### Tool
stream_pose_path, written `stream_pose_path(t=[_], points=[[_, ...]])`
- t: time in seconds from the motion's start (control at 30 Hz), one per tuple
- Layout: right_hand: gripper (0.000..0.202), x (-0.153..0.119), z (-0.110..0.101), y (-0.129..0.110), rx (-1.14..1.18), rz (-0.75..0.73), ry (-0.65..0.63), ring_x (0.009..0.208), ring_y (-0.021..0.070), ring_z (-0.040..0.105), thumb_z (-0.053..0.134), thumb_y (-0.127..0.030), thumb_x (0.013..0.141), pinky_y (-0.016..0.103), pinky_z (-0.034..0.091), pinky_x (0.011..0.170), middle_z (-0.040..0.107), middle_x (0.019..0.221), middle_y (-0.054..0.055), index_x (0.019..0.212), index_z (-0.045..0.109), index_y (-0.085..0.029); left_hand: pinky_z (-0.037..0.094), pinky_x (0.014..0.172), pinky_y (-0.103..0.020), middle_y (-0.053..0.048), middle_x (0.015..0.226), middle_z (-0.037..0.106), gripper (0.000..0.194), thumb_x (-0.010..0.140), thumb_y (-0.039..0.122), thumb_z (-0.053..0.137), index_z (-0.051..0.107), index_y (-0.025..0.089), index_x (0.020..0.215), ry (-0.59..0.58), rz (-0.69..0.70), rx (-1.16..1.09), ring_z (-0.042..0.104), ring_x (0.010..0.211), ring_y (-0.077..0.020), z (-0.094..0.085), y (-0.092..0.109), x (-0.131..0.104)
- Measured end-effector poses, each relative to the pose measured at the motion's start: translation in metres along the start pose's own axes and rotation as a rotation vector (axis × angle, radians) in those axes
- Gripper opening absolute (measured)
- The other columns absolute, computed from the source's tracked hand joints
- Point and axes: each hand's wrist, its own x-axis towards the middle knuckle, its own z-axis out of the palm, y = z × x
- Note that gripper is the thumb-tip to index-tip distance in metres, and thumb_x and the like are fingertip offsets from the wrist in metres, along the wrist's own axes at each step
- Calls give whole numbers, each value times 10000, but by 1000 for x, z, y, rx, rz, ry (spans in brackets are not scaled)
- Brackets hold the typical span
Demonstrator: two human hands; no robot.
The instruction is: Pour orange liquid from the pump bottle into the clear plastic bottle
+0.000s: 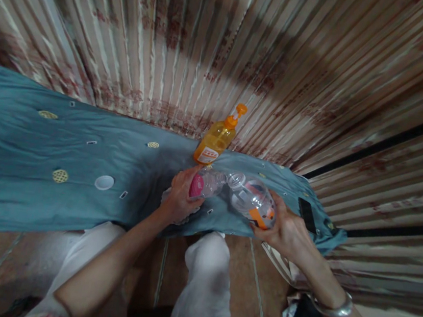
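Note:
My left hand (182,196) is closed around a clear plastic bottle (214,182) with a pink label, its neck pointing right. In my right hand (282,224) is a larger clear plastic container (248,191) with an orange and grey label, tilted with its mouth toward the left. The two mouths are close together above the cloth; whether they touch, I cannot tell. Any liquid passing between them is not visible. Just behind the bottles stands an orange pump bottle (214,143) with yellow-orange liquid and a white label.
A blue-green cloth (111,156) with small printed shapes covers the long surface. On it are a white round lid-like disc (104,182) at left and a dark phone-like object (307,215) at right. A pleated curtain (192,63) hangs behind. My knees (208,261) are below the front edge.

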Motion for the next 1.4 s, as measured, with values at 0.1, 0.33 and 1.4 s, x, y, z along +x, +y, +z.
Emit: stream_pose_path(t=[0.1,0.33,1.4], points=[[812,0,-4,0,-12,7,6,741,286,712,637,-462,712,345,543,627,730,923,141,1378,396,-66,379,1037,-453,-144,1341,502,817,683,224,682,329,139,1415,-12,-12,16,482,1201,-306,0,3,1],[811,-1,-5,3,-16,5,-20,702,274,707,650,-458,723,336,540,594,731,887,119,1387,389,-73,375,1035,-455,-136,1334,500,833,662,236,674,332,149,1417,-39,-37,47,475,1197,-309,0,5,2],[698,-9,-23,12,-198,-200,20,918,331,670,553,-462,845,411,531,719,677,1037,219,1369,362,-43,309,1062,-508,-129,1369,465,892,628,188,666,293,204,1439,-127,-63,114,444,1232,-328,1,10,2]])
